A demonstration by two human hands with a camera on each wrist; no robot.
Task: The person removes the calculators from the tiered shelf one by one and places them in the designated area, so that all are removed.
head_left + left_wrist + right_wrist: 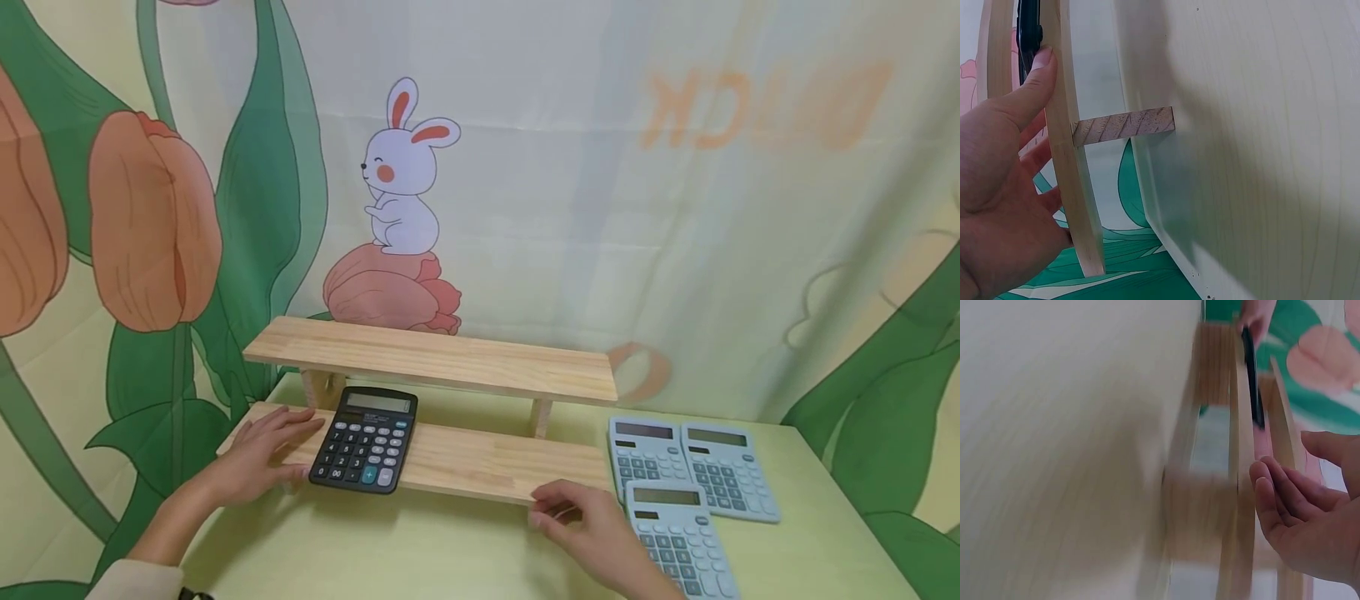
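Observation:
A black calculator (363, 442) leans back on the lower board (487, 461) of a two-tier wooden shelf, its display under the upper board's front edge. My left hand (255, 458) is at the calculator's left side, fingers extended over the board. In the left wrist view its thumb (1041, 59) lies against the board's front edge, just by the calculator (1027, 47). Near the right end of that edge is my right hand (581, 521), fingers loosely bent. The right wrist view shows nothing between its thumb and fingers (1279, 494).
Several light blue calculators, including a front one (675, 542), lie right of the shelf, partly overlapping. The upper board (450, 357) spans above the lower one on short wooden supports (542, 417). A printed curtain (525, 208) hangs behind the pale table (390, 550).

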